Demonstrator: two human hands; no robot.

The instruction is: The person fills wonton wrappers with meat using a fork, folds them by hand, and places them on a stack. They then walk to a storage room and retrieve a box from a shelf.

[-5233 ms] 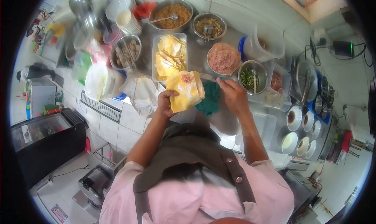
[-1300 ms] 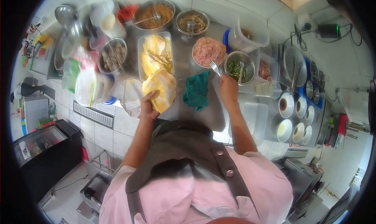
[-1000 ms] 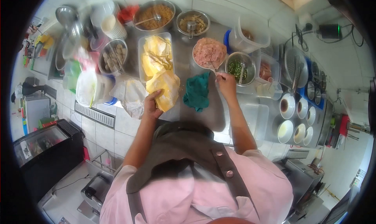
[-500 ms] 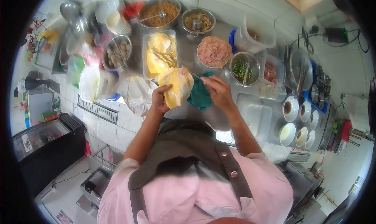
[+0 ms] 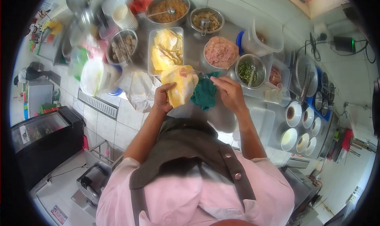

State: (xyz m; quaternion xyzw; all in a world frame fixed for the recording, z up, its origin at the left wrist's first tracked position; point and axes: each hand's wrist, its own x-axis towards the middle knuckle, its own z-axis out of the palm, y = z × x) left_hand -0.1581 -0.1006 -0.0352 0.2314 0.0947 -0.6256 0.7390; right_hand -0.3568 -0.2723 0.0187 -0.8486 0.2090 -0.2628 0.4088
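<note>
A stack of yellow wrapper sheets (image 5: 180, 89) lies in my left hand (image 5: 163, 97), whose fingers and thumb hold its left edge. A small dab of pink meat (image 5: 183, 72) sits near the top of the sheets. My right hand (image 5: 229, 92) is closed round a thin utensil (image 5: 202, 74) whose tip is close to the meat. Under and beside it a green cloth (image 5: 204, 93) lies on the steel counter. More yellow wrappers (image 5: 167, 48) fill a clear tray (image 5: 151, 64) beyond my left hand. A bowl of pink minced meat (image 5: 221, 52) stands beyond the cloth.
Chopped greens (image 5: 246, 72) are in a steel bowl at the right, near several small sauce bowls (image 5: 293, 114). Along the back stand two bowls of cooked food (image 5: 168, 10). A plastic bag (image 5: 138, 89) and a white tub (image 5: 97, 77) are at the left.
The utensil in my right hand has moved near the top of the wrapper, where the pink dab now shows more clearly. The whole view has shifted slightly.
</note>
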